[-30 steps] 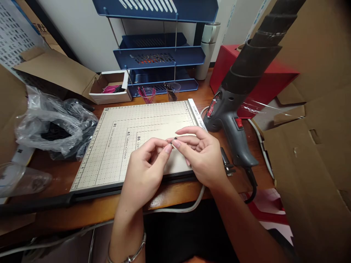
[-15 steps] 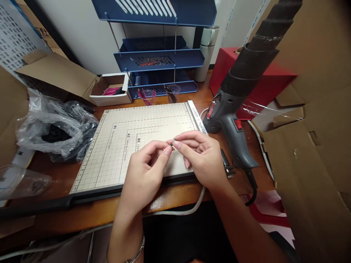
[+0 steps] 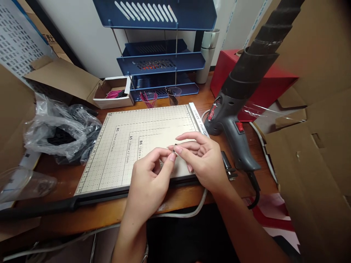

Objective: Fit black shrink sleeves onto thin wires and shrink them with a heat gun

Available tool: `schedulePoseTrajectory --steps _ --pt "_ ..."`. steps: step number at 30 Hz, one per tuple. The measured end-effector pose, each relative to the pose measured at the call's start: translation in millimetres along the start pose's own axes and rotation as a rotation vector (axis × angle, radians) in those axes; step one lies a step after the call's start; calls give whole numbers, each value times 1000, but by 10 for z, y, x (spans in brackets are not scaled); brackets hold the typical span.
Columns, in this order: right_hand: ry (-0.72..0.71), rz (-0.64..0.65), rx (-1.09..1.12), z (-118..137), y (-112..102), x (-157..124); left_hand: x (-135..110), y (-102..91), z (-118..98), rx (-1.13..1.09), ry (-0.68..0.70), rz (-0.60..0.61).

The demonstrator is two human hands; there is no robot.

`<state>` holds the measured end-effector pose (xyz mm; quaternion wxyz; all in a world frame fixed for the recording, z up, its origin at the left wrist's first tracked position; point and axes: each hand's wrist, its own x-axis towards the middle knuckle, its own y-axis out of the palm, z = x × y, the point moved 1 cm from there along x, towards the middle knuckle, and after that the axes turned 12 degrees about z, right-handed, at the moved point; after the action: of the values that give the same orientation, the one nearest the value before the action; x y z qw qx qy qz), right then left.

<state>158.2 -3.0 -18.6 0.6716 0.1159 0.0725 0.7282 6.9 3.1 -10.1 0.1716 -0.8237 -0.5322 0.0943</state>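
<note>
Over the front right part of a cream paper cutter (image 3: pixel 120 146), my two hands meet fingertip to fingertip. Thumb and index finger of my left hand (image 3: pixel 150 179) are pinched on a tiny dark piece (image 3: pixel 174 149). My right hand (image 3: pixel 207 160) pinches the same spot from the other side, its index finger lifted off the thumb. Most of the dark piece is hidden by the fingertips, so its kind is unclear. Behind the cutter stand a clear cup with pink wire pieces (image 3: pixel 148 99) and another cup with dark pieces (image 3: pixel 173 96).
A grey heat gun (image 3: pixel 236 106) stands on the right, nozzle up, before a red box (image 3: pixel 263 87). Left are a plastic bag of black pieces (image 3: pixel 63 131), a tipped clear cup (image 3: pixel 30 184) and an open carton (image 3: pixel 113 98). Blue tray shelves (image 3: pixel 161 62) rise behind.
My right index finger has lifted away from its thumb, and a bit more of the dark piece shows. The whole view has shifted slightly, moving the scene right and down.
</note>
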Motion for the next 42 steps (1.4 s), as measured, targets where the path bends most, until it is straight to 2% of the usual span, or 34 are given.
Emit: schedulePoseTrajectory --steps 14,27,34,37,42 --pt "-20 -29 -44 12 -4 11 3 25 -3 -69 8 -3" --pt "24 -1 119 29 -100 7 5 -2 -25 -33 26 32" --pt "-24 -5 61 12 -72 -5 -11 -11 -15 -140 28 8" --pt "-41 -37 94 6 -69 -6 2 -25 29 -214 69 -67" --pt "-103 -132 188 10 -82 12 -22 8 109 -239 94 -345"
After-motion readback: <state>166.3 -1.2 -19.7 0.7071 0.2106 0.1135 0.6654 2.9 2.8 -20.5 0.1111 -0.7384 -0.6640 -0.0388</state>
